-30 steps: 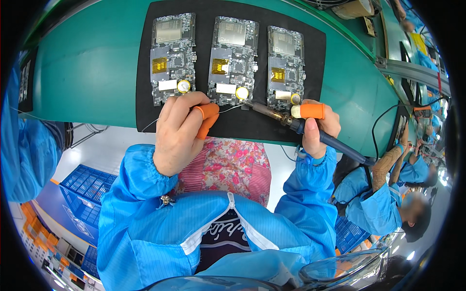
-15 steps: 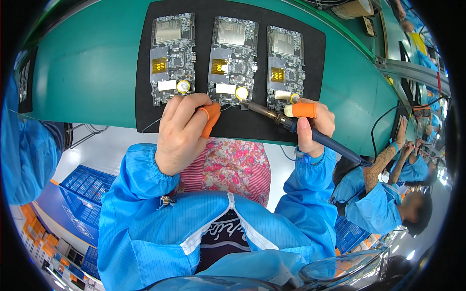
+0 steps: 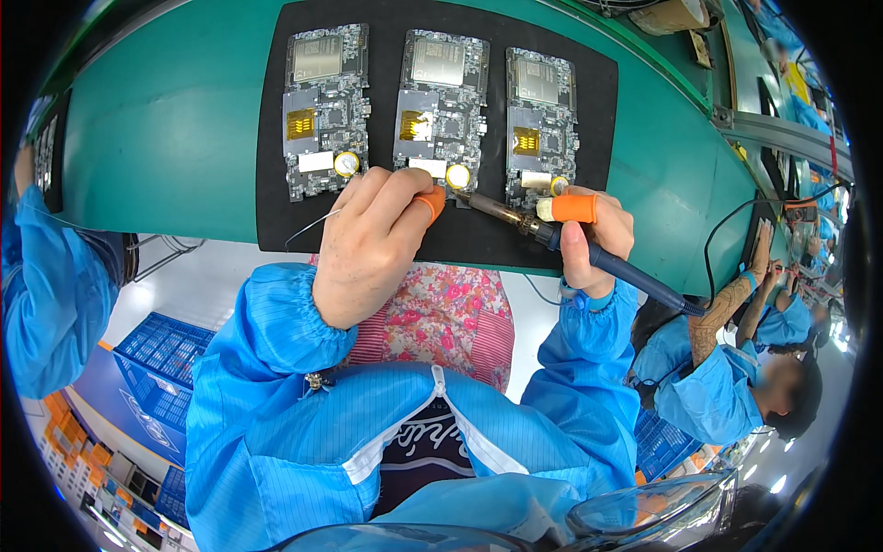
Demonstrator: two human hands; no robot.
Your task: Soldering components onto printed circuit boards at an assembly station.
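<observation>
On the green tabletop [image 3: 166, 156] a black mat [image 3: 595, 120] is spread, and three circuit boards [image 3: 326, 101] are laid in a row. A soldering iron [image 3: 549, 235] is grasped in the grip of the right hand [image 3: 605, 235], its tip held at the lower edge of the middle board [image 3: 451, 110], near a coin cell [image 3: 457, 177]. By the left hand [image 3: 372, 235] a thin wire [image 3: 313, 226] is pinched.

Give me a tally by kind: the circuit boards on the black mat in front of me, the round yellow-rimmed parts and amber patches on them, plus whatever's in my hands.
Circuit boards: 3
Round yellow-rimmed parts: 3
Amber patches: 3
Soldering iron, right hand: 1
Thin wire, left hand: 1
Total: 11
</observation>
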